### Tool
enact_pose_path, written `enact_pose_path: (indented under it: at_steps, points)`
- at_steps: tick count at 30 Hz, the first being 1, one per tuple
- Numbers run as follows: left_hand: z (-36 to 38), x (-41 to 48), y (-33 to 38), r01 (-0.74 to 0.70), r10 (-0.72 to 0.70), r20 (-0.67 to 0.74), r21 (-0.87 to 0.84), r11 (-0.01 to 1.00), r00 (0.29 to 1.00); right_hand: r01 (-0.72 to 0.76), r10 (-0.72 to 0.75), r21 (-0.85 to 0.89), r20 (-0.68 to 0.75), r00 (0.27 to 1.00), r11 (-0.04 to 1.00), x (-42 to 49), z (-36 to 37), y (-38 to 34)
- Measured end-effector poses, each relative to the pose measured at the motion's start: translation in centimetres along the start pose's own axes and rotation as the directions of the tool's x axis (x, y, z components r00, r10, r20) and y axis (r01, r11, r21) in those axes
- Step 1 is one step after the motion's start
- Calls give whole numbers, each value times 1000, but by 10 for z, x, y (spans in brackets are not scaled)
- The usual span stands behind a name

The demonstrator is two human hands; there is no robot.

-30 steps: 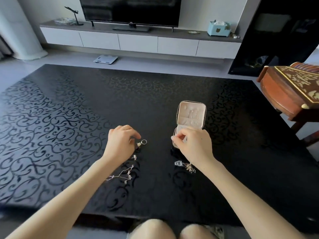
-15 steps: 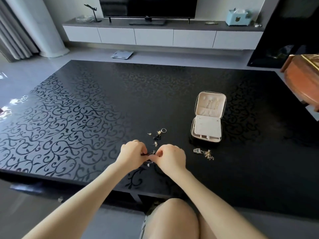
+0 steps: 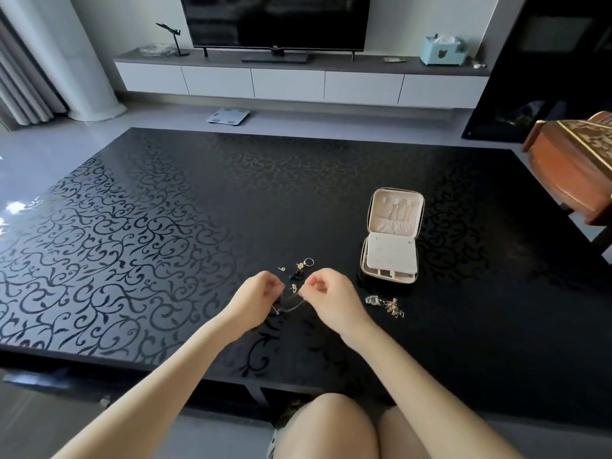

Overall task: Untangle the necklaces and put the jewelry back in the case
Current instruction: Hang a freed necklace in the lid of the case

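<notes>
A thin tangled necklace chain (image 3: 291, 303) hangs between my hands just above the black table (image 3: 165, 210). My left hand (image 3: 256, 296) pinches one end and my right hand (image 3: 328, 296) pinches the other. The small jewelry case (image 3: 390, 236) stands open to the right, cream inside, with earrings hung in its raised lid. A ring and small earrings (image 3: 303, 266) lie just beyond my hands. Another clump of gold chain with a clear pendant (image 3: 385, 304) lies right of my right hand, in front of the case.
A carved wooden chair or chest (image 3: 573, 164) stands at the table's right edge. Beyond the table are a TV stand (image 3: 298, 77) with a television, a blue tissue box (image 3: 442, 51) and a floor scale (image 3: 228, 116). My knees show below the near edge.
Both hands left the ring and the case, came together over the near chain and lifted it; they now pull slightly apart with it. The camera view has shifted left.
</notes>
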State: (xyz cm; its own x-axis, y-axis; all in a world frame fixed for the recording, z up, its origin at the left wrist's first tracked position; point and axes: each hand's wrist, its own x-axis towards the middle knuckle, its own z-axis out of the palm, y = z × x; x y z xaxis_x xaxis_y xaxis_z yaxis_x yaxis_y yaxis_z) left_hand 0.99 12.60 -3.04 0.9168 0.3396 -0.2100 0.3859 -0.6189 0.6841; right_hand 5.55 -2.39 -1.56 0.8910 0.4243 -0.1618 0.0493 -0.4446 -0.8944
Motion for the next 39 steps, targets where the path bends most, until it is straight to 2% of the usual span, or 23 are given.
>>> enact_pose_path:
  at_steps: [1, 3, 6, 8, 10, 13, 15, 16, 19, 20, 21, 22, 23, 25, 26, 28, 32, 35, 37, 39]
  points:
    - [-4, -1, 5, 37, -34, 19, -202, 979, 999, 4, -7, 128, 20, 1000, 992, -3, -14, -8]
    - [-9, -4, 18, 26, 21, 86, -509, 860, 996, 17, -36, 285, 63, 997, 959, -8, -41, -23]
    - [-12, -3, 42, 1, 144, 129, -749, 663, 981, 52, -76, 313, 67, 995, 948, -14, -75, -44]
    - [-12, -3, 57, -37, 237, 158, -755, 654, 959, 70, -89, 349, 38, 995, 935, -18, -97, -57]
    - [-11, 0, 63, -86, 285, 191, -673, 734, 939, 93, -99, 407, -6, 995, 909, -21, -120, -68]
    - [-1, 8, 69, -136, 246, 140, -533, 835, 959, 140, -128, 464, -57, 990, 875, -26, -157, -81]
    - [8, 13, 75, -115, 182, 57, -582, 805, 982, 158, -132, 434, -89, 987, 887, -27, -173, -83]
    - [11, 17, 80, -69, 136, 46, -678, 732, 990, 161, -126, 399, -114, 986, 903, -27, -180, -83]
    - [12, 26, 100, 96, 73, 131, -928, 359, 989, 116, -52, 329, -196, 979, 937, -27, -192, -74]
    - [9, 28, 105, 127, 73, 153, -951, 283, 985, 88, -13, 324, -226, 974, 942, -28, -195, -68]
    - [6, 32, 112, 138, 73, 163, -954, 268, 984, 59, 25, 315, -257, 966, 947, -27, -200, -62]
    - [2, 34, 117, 125, 70, 156, -937, 326, 985, 21, 66, 303, -274, 959, 953, -27, -203, -54]
    - [-3, 37, 123, 91, 71, 137, -890, 447, 988, -25, 107, 283, -279, 954, 959, -26, -205, -46]
    - [-14, 42, 141, -23, 112, 85, -692, 722, 990, -121, 176, 219, -252, 952, 968, -24, -206, -29]
    - [-20, 45, 153, -88, 156, 72, -566, 820, 985, -162, 202, 188, -223, 954, 969, -21, -205, -21]
    - [-31, 50, 185, -243, 291, 97, -342, 908, 952, -223, 245, 138, -171, 954, 965, -16, -201, -10]
    - [-36, 55, 251, -528, 520, 202, -16, 849, 830, -287, 290, 49, -64, 955, 957, -5, -196, 1]
    - [-28, 64, 281, -621, 554, 296, 225, 751, 778, -191, 185, -74, -78, 980, 979, 5, -200, 2]
    - [-20, 71, 289, -637, 547, 331, 318, 702, 769, -68, 66, -13, -123, 990, 998, 13, -206, -6]
    - [-12, 77, 290, -636, 550, 319, 364, 681, 772, 34, -11, 150, -153, 988, 988, 23, -210, -19]
